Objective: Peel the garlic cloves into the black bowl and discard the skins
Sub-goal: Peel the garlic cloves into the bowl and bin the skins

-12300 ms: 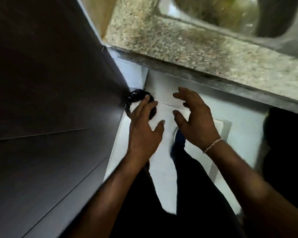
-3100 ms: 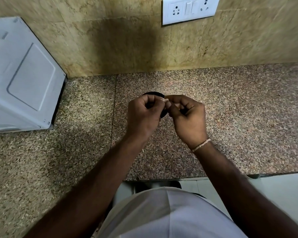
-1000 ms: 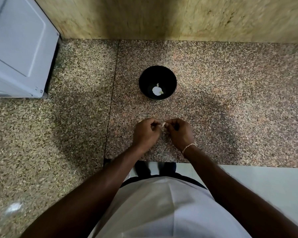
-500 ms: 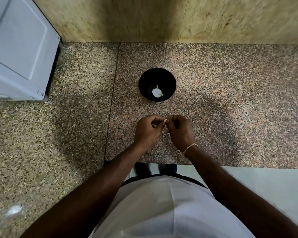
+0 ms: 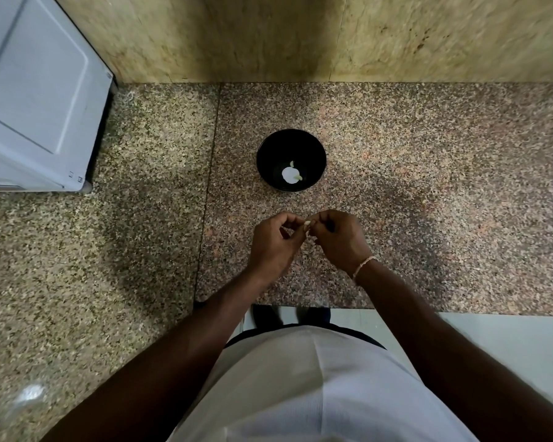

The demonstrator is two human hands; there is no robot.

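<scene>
My left hand (image 5: pixel 273 242) and right hand (image 5: pixel 340 239) both pinch one garlic clove (image 5: pixel 307 225) between their fingertips. Just beyond them on the table (image 5: pixel 428 186), the black bowl (image 5: pixel 291 159) holds pale pieces.

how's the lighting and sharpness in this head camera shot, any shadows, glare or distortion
Head view: dim, a dark shadow pools on the countertop around the hands; small glare patch at lower left; black bowl fairly sharp; upper-right wall slightly smeared; wide-angle lens bends the edges.

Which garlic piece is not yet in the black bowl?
The garlic clove pinched between the left hand and right hand; the other pale pieces lie inside the black bowl.
</scene>
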